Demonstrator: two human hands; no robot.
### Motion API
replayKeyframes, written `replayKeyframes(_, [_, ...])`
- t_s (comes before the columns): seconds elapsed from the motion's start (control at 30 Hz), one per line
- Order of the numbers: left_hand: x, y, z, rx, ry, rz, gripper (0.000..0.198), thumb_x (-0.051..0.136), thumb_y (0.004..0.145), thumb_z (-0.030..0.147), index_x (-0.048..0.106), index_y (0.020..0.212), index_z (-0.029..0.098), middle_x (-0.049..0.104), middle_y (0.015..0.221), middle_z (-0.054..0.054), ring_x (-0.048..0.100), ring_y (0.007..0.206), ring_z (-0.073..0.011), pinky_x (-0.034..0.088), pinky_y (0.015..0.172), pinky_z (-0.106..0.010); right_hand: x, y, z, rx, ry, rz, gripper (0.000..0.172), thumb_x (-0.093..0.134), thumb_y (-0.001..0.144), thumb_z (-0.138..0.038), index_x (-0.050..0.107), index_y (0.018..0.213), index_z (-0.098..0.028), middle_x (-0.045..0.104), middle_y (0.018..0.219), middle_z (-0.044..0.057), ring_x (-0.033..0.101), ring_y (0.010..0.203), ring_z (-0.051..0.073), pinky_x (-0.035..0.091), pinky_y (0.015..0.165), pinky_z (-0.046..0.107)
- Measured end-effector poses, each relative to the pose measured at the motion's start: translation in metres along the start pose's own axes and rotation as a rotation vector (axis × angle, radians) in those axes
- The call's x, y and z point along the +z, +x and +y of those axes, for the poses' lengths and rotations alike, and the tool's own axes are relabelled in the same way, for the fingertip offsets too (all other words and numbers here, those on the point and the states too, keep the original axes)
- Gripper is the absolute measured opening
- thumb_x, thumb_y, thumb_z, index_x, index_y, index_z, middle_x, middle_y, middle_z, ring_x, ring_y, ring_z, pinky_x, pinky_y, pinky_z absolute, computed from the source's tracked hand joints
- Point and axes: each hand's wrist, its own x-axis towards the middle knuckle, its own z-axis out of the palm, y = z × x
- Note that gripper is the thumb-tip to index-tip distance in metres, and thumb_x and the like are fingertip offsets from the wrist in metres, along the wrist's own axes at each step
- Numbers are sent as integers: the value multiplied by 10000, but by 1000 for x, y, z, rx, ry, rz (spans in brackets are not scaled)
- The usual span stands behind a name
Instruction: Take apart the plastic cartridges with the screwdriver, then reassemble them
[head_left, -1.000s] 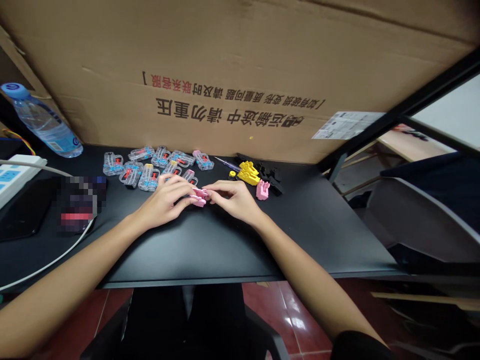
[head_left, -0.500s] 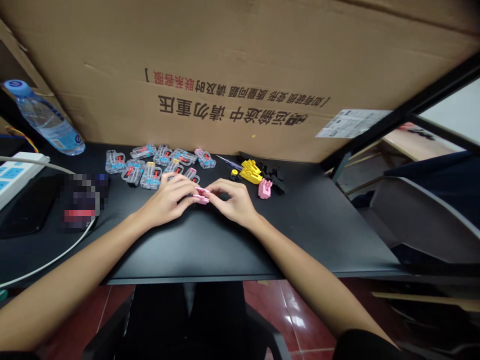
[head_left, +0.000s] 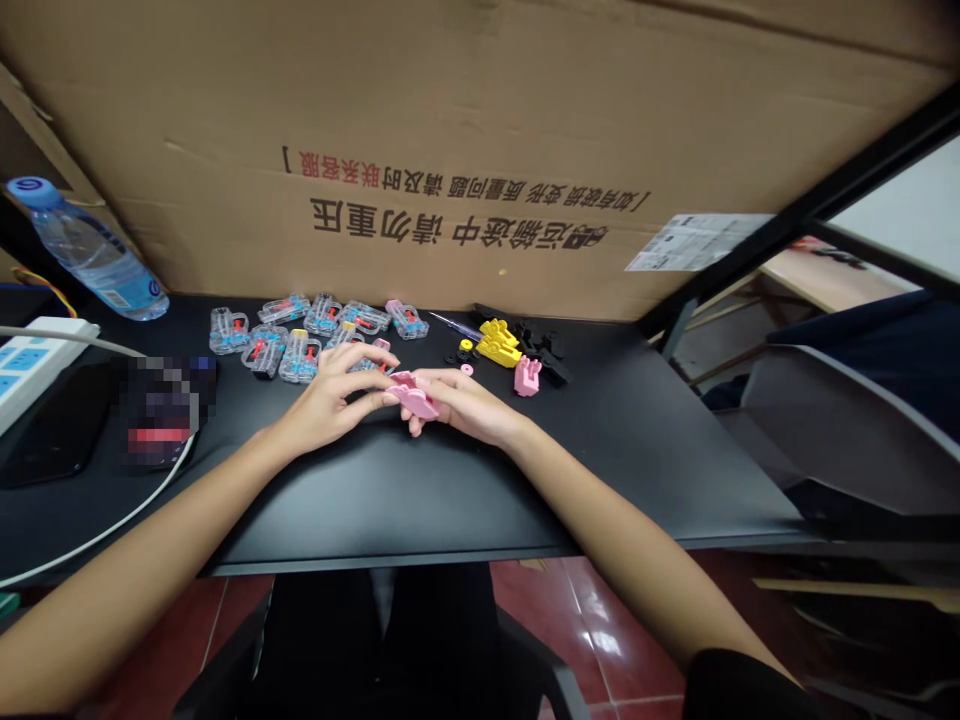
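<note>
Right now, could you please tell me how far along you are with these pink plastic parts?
Done, it seems: the yellow parts sit joined. In hand: a pink plastic part, between left hand and right hand. Remaining: the pink piece beside them and the clear cases of red and blue parts.

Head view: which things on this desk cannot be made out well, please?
All in the head view:
The pink plastic part: partly hidden by the left hand and right hand.
The blurred object: pixelated, cannot be identified.
The clear plastic cases: inner pieces too small.
The black pieces: small, dark against the black desk.
</note>
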Motion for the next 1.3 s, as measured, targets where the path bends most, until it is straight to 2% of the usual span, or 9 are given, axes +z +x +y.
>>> replayKeyframes(0.13, [-5,-1,-7,-72,173,-64,252,627,1091,360,691,1295,227,712,1419,-122,605,1368,-313,358,1161,-496,-7,2,-4,-22,87,159,496,815,914,-619,754,1141,-182,731,808,12,688,634,146,631,639,292])
replayKeyframes(0.23, [-9,-3,-13,-93,279,-151,252,594,1103,368,690,1294,234,702,1438,-120,604,1359,-327,325,1172,-527,-13,2,-10,-77,61,284,518,813,911,-615,741,1212,-200,695,810,-9,643,615,130,614,607,277])
replayKeyframes(0.43, [-7,-4,-8,23,244,-282,239,622,1086,398,730,1261,277,709,1407,-90,648,1312,-293,267,1222,-538,-16,5,-5,-205,-227,462,486,754,937,-662,741,1106,-207,691,883,16,676,741,156,610,690,296])
replayKeyframes(0.57, [-5,-4,-5,79,188,-341,273,629,1085,382,717,1324,284,694,1410,-99,655,1316,-282,309,1210,-524,-11,8,6,-277,-475,446,455,686,992,-654,722,1103,-214,740,1026,44,707,926,193,608,854,348])
replayKeyframes(0.67, [-4,-4,-7,92,203,-333,320,644,1083,410,709,1375,296,672,1475,-113,631,1366,-306,327,1217,-539,-7,8,11,-262,-547,394,451,658,1014,-647,712,1125,-214,745,1041,45,698,940,200,606,890,376])
replayKeyframes(0.83, [-3,-4,-8,74,246,-330,438,636,1081,502,675,1454,275,645,1551,-142,657,1334,-322,338,1244,-590,-4,11,13,-237,-412,378,487,689,975,-687,711,1093,-215,757,1076,55,724,945,206,641,874,388])
replayKeyframes(1.0, [-2,-1,-11,89,90,-283,418,566,1120,464,657,1468,251,709,1457,-139,670,1344,-289,455,1213,-512,1,11,9,-198,-169,360,477,756,936,-667,726,1097,-218,778,1191,80,754,969,200,659,802,332])
replayKeyframes(1.17, [-1,1,-11,69,-78,-216,358,575,1115,459,709,1342,218,752,1298,-141,724,1188,-260,565,1051,-381,10,7,1,-133,18,401,426,746,960,-599,716,1147,-217,782,952,54,767,877,197,641,721,290])
replayKeyframes(1.3, [0,1,-1,-72,-116,-133,305,607,1092,452,731,1196,193,764,1076,-100,714,988,-238,553,948,-364,12,6,-1,-106,93,434,434,744,955,-587,705,1171,-212,698,789,0,730,778,178,652,696,298])
